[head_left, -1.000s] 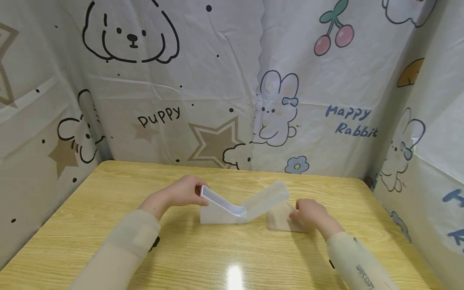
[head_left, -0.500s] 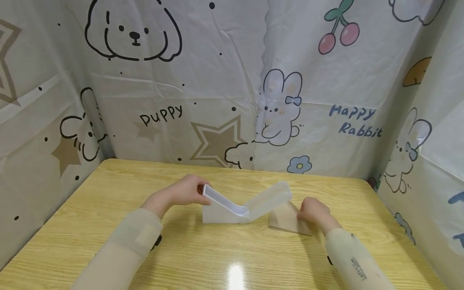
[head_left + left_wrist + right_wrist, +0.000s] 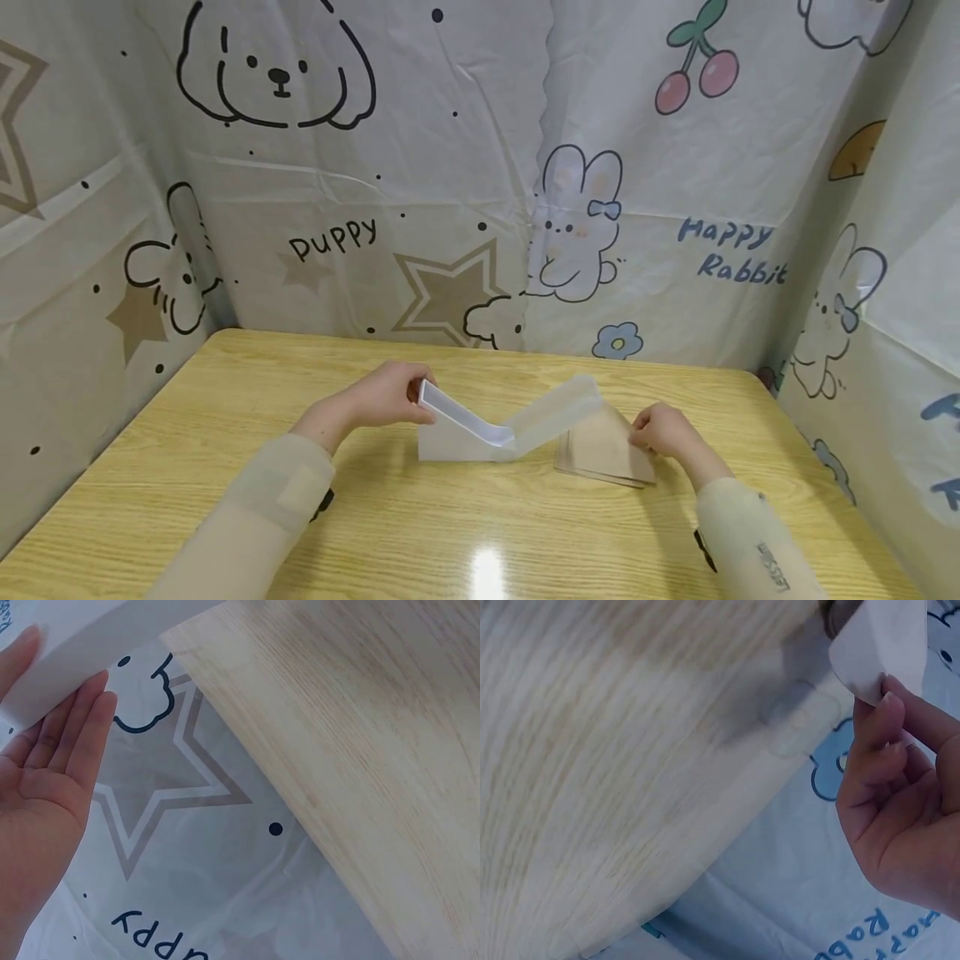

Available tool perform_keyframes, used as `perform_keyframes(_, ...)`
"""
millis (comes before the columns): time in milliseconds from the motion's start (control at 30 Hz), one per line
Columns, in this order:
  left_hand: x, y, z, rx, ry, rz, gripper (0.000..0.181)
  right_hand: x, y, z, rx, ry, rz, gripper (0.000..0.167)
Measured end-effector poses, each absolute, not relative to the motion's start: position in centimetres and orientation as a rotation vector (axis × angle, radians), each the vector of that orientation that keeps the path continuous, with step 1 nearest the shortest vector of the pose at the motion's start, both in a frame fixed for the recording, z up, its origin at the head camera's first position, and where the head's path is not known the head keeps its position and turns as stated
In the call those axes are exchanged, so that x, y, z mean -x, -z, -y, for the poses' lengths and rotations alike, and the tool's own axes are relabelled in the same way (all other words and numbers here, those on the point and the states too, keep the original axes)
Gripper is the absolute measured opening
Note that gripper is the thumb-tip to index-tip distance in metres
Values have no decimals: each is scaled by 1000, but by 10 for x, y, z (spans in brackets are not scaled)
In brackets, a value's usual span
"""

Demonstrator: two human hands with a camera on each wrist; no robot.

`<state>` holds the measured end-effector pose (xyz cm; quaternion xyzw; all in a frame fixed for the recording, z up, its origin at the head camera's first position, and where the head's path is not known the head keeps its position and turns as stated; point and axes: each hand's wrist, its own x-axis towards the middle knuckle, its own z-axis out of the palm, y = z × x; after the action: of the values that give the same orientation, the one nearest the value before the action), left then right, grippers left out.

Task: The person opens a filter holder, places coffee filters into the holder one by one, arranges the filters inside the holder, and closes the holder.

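A white box [image 3: 457, 443] with a slanted open top stands on the table. Its translucent lid [image 3: 555, 412] is tilted up toward the right. My left hand [image 3: 390, 393] grips the box's tall left end, thumb in front; the left wrist view has straight fingers [image 3: 86, 724] along one side of the white box [image 3: 90, 656]. Right of the box lies a small fanned stack of thin tan paper sheets [image 3: 600, 450], partly behind the lid. My right hand [image 3: 662, 429] pinches the sheets' right edge. In the right wrist view, thumb and fingers pinch a rounded corner of paper [image 3: 889, 645].
The yellow wood-grain table [image 3: 360, 525] extends around the things, with a bright reflection near the front. Behind it and at both sides hangs a printed cloth [image 3: 450, 167] with cartoon animals.
My right hand has moved slightly right, dragging the upper paper so the stack has spread into a fan. My left hand and the white box have stayed in place.
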<state>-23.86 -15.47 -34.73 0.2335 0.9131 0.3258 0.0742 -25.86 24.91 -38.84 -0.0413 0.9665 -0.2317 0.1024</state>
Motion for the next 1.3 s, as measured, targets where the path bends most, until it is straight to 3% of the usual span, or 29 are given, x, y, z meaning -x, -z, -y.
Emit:
perform_keyframes(600, 239, 350, 153, -656, -1028, -2711, 23, 259, 334, -272, 84, 1090, -2865, 24)
perform_keyframes(1300, 241, 350, 149, -651, -1037, -2706, 24, 246, 280, -237, 173, 1079, -3082, 31)
